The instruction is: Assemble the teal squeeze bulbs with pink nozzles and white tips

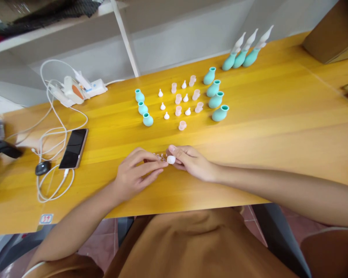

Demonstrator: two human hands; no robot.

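Observation:
My right hand (188, 160) is closed, pinching a small white rounded piece (171, 159) between thumb and fingers. My left hand (139, 168) comes in from the left with its fingers stretched out and apart. One left fingertip is at the edge of the white piece; whether it presses on it I cannot tell. Several tiny clear rings (161, 157) lie on the table just behind the left fingers, partly hidden by them. Beyond the hands stand small pink translucent cups (182, 125), little white cone-shaped tips (166, 115) and mint-green bulbs (147, 119) with open necks.
More mint-green bulbs (220, 113) stand to the right in a column. Three assembled bulbs with white pointed nozzles (251, 57) lean at the back. On the left are a phone (74, 148), white cables (54, 131) and a power strip (97, 88). A cardboard box (332, 36) sits back right.

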